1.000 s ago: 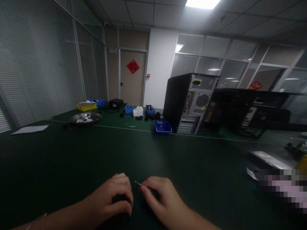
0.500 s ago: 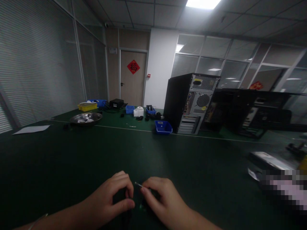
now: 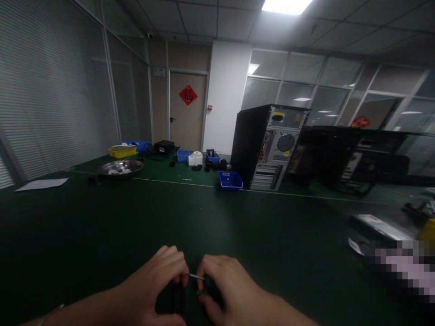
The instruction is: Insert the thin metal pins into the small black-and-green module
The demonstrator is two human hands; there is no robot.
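Observation:
Both hands are near the bottom centre of the head view, over the dark green table (image 3: 136, 222). My left hand (image 3: 159, 278) is curled around a dark, narrow object (image 3: 178, 296), mostly in shadow; I cannot make out its kind. My right hand (image 3: 234, 283) has its fingers bent in a grip on a thin metal rod (image 3: 196, 276). This rod points left, its tip against or very close to my left fingertips. A faint green glint shows under the right fingers, and the rest of what they hold is hidden.
A blue tray (image 3: 230, 181) stands ahead, beside a black computer tower (image 3: 253, 149). Far left are a metal bowl (image 3: 121, 169) and a sheet of paper (image 3: 42, 184). White and black parts and small blue bins line the back. A flat metallic item (image 3: 380, 226) lies right.
The rod has swung flatter and lower, and its tip has come to my left fingers. My left thumb has dropped away from the fingertips. My right hand has turned slightly.

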